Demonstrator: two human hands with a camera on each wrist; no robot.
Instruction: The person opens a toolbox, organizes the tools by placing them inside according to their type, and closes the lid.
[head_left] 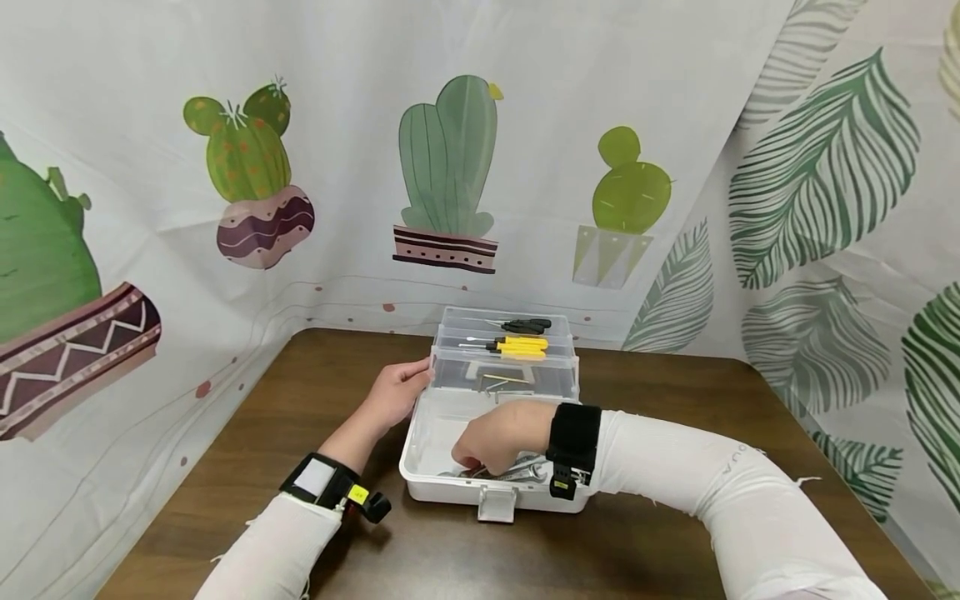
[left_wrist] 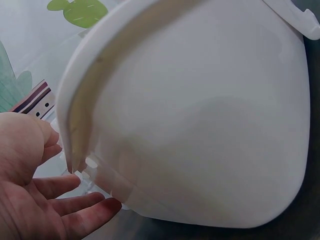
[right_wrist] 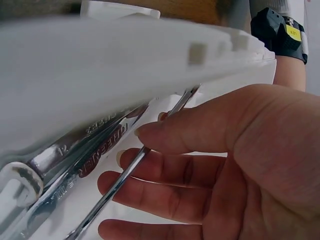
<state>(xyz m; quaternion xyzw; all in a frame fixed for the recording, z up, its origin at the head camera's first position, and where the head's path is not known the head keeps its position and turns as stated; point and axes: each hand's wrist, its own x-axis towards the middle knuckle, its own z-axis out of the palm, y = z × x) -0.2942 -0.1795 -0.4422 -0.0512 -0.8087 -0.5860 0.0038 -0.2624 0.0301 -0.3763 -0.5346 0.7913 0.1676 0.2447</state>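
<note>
A white toolbox (head_left: 442,490) stands on the table with its clear tiered trays (head_left: 450,346) raised at the back. My left hand (head_left: 401,392) is at the box's back left corner; in the left wrist view its fingers (left_wrist: 92,215), nearly straight, reach the edge there. Inside the box's main compartment is my right hand (head_left: 498,437). It pinches a slim shiny metal tool (right_wrist: 112,192) between thumb and fingers; both ends of that tool are out of sight. Beside it, along the front wall, lie chrome wrenches (right_wrist: 95,155), one with a dark red lettered patch.
Yellow-handled screwdrivers (head_left: 525,343) and black-handled tools (head_left: 528,326) lie in the upper trays. Small hex keys (head_left: 498,387) lie in the lowest tray. A white latch (head_left: 497,505) hangs at the box's front. Behind the brown table (head_left: 637,542) is a cactus-print curtain (head_left: 337,125).
</note>
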